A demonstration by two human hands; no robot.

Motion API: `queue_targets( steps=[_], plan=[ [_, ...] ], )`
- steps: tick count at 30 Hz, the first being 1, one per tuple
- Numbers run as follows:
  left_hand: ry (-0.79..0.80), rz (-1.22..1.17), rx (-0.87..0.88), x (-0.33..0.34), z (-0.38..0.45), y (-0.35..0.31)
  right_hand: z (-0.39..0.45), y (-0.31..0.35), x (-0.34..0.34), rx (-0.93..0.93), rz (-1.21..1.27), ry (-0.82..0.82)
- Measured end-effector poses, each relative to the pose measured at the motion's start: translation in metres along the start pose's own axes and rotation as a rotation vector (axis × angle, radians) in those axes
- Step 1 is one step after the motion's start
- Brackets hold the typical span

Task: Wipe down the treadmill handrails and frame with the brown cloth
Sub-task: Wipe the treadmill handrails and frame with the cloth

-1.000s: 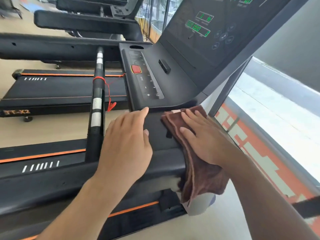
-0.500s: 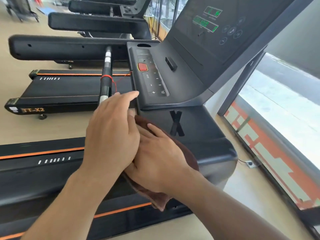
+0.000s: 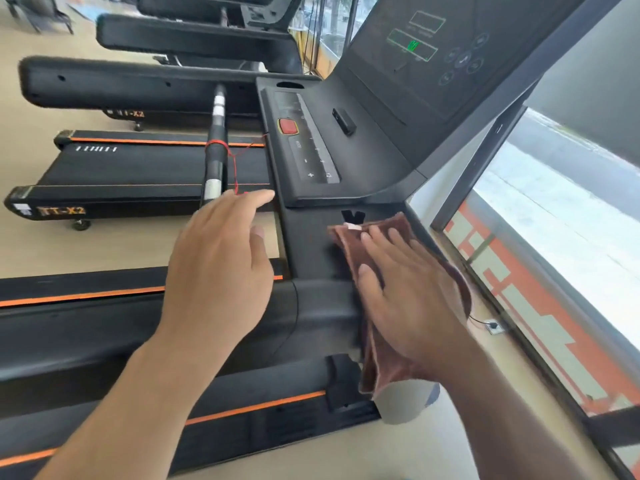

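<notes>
The brown cloth (image 3: pixel 403 362) lies over the right end of the black treadmill handrail (image 3: pixel 311 306), below the console. My right hand (image 3: pixel 405 296) presses flat on the cloth with straight fingers, and the cloth's lower part hangs down past the rail's edge. My left hand (image 3: pixel 221 268) hovers open over the handrail to the left of the cloth, fingers relaxed and pointing at the console's control panel (image 3: pixel 311 150). The treadmill frame (image 3: pixel 104 344) with an orange stripe runs off to the lower left.
A black and silver grip bar (image 3: pixel 216 147) with a red safety cord stands left of the console. Another treadmill (image 3: pixel 138 171) marked TT-X2 sits beyond, more behind it. A window (image 3: pixel 561 237) and a floor socket (image 3: pixel 493 326) lie on the right.
My right hand slid the cloth from the left part of the handrail to its right end. My left hand came off the right hand and now hovers open apart from it.
</notes>
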State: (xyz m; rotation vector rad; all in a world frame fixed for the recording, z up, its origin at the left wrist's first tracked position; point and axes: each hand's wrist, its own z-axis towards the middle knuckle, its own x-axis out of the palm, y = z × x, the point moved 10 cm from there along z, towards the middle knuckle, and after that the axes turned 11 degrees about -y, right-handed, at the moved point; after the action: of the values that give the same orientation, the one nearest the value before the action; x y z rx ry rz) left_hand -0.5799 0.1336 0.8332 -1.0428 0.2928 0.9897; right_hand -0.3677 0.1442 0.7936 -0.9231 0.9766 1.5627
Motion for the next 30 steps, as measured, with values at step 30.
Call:
queue_targets(
  steps=[30],
  plan=[
    [-0.297,0.016,-0.249,-0.081,-0.034,0.082,-0.031,0.130,0.016,-0.428,0.284,-0.354]
  ],
)
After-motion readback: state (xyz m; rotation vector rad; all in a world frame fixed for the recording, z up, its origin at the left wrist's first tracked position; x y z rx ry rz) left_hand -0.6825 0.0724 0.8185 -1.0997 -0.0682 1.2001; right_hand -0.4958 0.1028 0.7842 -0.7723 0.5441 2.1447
